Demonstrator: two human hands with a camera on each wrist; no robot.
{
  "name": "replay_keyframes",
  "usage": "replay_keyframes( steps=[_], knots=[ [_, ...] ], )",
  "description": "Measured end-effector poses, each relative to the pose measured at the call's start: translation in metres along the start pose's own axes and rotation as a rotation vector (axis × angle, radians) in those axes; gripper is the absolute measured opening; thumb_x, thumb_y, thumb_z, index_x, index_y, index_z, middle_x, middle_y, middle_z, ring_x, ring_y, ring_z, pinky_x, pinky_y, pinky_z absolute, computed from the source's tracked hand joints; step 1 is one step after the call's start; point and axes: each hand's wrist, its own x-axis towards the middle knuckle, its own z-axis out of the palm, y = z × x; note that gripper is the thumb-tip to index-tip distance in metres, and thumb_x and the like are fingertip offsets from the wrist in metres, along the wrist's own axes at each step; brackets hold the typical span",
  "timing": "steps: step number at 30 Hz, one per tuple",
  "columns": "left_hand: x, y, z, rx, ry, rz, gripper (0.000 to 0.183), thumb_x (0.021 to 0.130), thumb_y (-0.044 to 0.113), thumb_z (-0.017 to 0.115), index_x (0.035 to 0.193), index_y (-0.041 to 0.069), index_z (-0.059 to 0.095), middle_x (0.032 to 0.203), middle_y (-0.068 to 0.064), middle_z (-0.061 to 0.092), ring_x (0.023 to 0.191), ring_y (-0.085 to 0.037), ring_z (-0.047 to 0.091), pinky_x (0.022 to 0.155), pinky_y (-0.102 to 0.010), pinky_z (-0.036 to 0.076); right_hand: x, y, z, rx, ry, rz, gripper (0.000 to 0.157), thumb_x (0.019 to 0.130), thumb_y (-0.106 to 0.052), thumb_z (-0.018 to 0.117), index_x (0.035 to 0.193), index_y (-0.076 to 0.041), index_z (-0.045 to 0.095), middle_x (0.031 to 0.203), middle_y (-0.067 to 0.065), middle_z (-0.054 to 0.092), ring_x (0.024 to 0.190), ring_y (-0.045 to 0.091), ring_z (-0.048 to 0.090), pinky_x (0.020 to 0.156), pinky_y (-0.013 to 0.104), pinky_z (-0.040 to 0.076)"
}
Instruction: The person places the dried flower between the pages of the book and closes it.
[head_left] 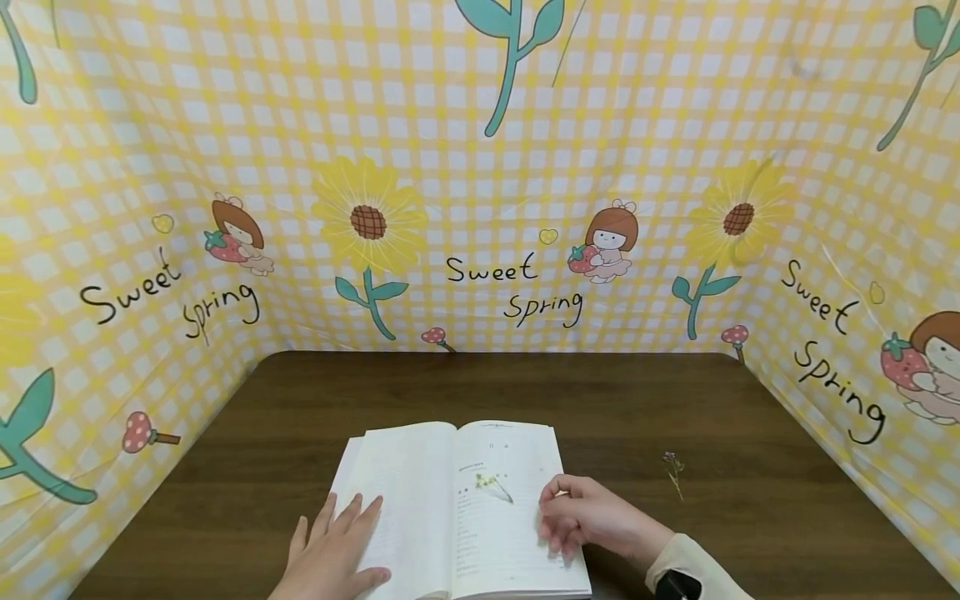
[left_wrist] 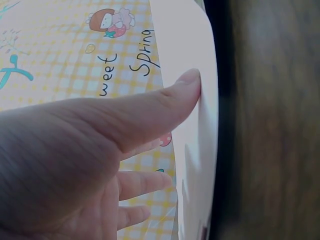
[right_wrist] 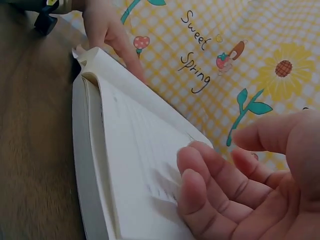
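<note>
An open book (head_left: 457, 508) lies on the dark wooden table (head_left: 262, 417), near its front edge. A small yellow dried flower sprig (head_left: 493, 486) rests on the right page. My left hand (head_left: 337, 550) lies flat with straight fingers on the left page (left_wrist: 202, 125), the thumb touching the paper edge. My right hand (head_left: 581, 521) hovers over the right page's outer edge, fingers loosely curled and blurred; in the right wrist view its fingers (right_wrist: 210, 185) brush the page (right_wrist: 135, 150) and hold nothing.
A second tiny dried flower (head_left: 673, 471) with a purple head lies on the table right of the book. A yellow checked screen (head_left: 487, 167) printed with sunflowers and "Sweet Spring" walls the table on three sides.
</note>
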Motion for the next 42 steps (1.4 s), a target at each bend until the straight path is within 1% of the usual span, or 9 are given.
replay_keyframes(
  steps=[7,13,17,23,28,31,35,39,42],
  knots=[
    [0.0,0.0,0.0,-0.006,0.006,0.001,0.086,0.075,0.042,0.084,0.145,0.007,0.05,0.146,-0.026,0.046,0.14,-0.057,0.021,0.101,-0.081,0.012,-0.017,0.003,-0.013,-0.097,0.032,-0.016,0.014,0.093,-0.005,0.064,0.099,0.0,0.053,0.075,0.008,0.064,0.058,0.013,0.062,0.047,0.022,0.048],
    [0.0,0.0,0.0,-0.02,-0.009,-0.001,0.086,0.075,0.042,0.084,0.145,0.006,0.049,0.145,-0.027,0.046,0.139,-0.058,0.02,0.101,-0.081,0.011,-0.028,0.005,-0.022,-0.118,0.048,0.01,0.014,0.093,-0.006,0.065,0.098,0.0,0.054,0.075,0.008,0.064,0.058,0.012,0.06,0.047,0.022,0.047],
    [0.0,0.0,0.001,-0.021,-0.006,-0.001,0.086,0.075,0.042,0.084,0.145,0.006,0.049,0.145,-0.027,0.047,0.139,-0.058,0.021,0.101,-0.081,0.011,-0.034,0.006,-0.025,-0.175,0.041,0.021,0.014,0.091,-0.007,0.067,0.096,-0.001,0.055,0.073,0.007,0.065,0.055,0.011,0.06,0.044,0.02,0.045],
    [0.0,0.001,0.001,-0.005,0.0,-0.001,0.086,0.075,0.042,0.084,0.145,0.006,0.049,0.144,-0.027,0.047,0.139,-0.058,0.022,0.1,-0.081,0.013,-0.039,0.007,-0.024,-0.283,0.058,0.039,0.015,0.089,-0.01,0.071,0.087,-0.004,0.058,0.065,0.004,0.062,0.048,0.009,0.058,0.04,0.018,0.043],
    [-0.001,0.0,0.001,-0.006,-0.003,0.005,0.085,0.075,0.041,0.084,0.145,0.005,0.049,0.143,-0.028,0.047,0.138,-0.059,0.023,0.099,-0.082,0.013,-0.04,0.01,-0.018,-0.359,0.12,0.072,0.024,0.089,-0.02,0.074,0.076,-0.005,0.06,0.058,0.003,0.061,0.042,0.006,0.055,0.037,0.018,0.043],
    [-0.001,0.001,0.001,-0.014,-0.005,0.004,0.085,0.075,0.04,0.084,0.144,0.005,0.049,0.143,-0.028,0.047,0.138,-0.059,0.022,0.099,-0.082,0.013,-0.038,0.012,-0.015,-0.436,0.155,0.061,0.029,0.087,-0.024,0.077,0.071,-0.006,0.06,0.054,0.002,0.06,0.039,0.006,0.054,0.036,0.02,0.044],
    [0.0,0.002,0.0,-0.019,-0.016,0.002,0.085,0.076,0.041,0.084,0.145,0.005,0.049,0.144,-0.028,0.047,0.138,-0.059,0.022,0.099,-0.082,0.013,-0.035,0.014,-0.012,-0.522,0.183,0.029,0.031,0.083,-0.024,0.08,0.067,-0.007,0.06,0.051,0.002,0.06,0.037,0.006,0.053,0.035,0.024,0.046],
    [0.0,0.003,0.0,-0.024,-0.027,-0.001,0.085,0.076,0.04,0.084,0.145,0.005,0.048,0.144,-0.029,0.046,0.138,-0.059,0.021,0.099,-0.082,0.013,-0.033,0.015,-0.011,-0.551,0.203,0.001,0.03,0.081,-0.022,0.082,0.073,-0.008,0.057,0.053,0.002,0.059,0.038,0.007,0.053,0.034,0.028,0.046],
    [0.0,0.004,-0.001,-0.019,-0.023,0.001,0.085,0.076,0.039,0.084,0.145,0.005,0.048,0.144,-0.029,0.046,0.138,-0.06,0.022,0.099,-0.082,0.014,-0.031,0.015,-0.011,-0.538,0.222,-0.016,0.034,0.079,-0.02,0.084,0.092,-0.007,0.056,0.058,0.001,0.058,0.039,0.01,0.054,0.034,0.029,0.046]
  ],
)
